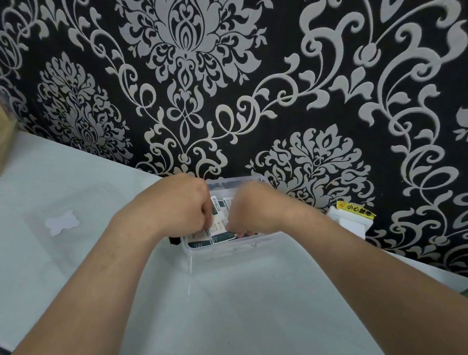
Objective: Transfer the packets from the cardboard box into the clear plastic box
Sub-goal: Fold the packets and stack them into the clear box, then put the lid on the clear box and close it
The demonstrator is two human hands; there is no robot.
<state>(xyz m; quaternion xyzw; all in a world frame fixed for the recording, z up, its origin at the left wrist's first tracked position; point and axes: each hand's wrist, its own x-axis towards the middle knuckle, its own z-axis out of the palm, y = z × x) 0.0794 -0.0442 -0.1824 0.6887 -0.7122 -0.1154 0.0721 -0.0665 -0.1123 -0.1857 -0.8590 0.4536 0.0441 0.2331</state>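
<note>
We have both hands down in the clear rectangular plastic box (225, 255) at the far edge of the pale table (237, 326). Our left hand (177, 204) and right hand (252, 209) curl over the small white-and-dark-green flat packets (218, 232), fingers pinching or pressing them; which, we cannot tell. They look light, thin and slippery, best taken by their edges. The cardboard box is out of view
</note>
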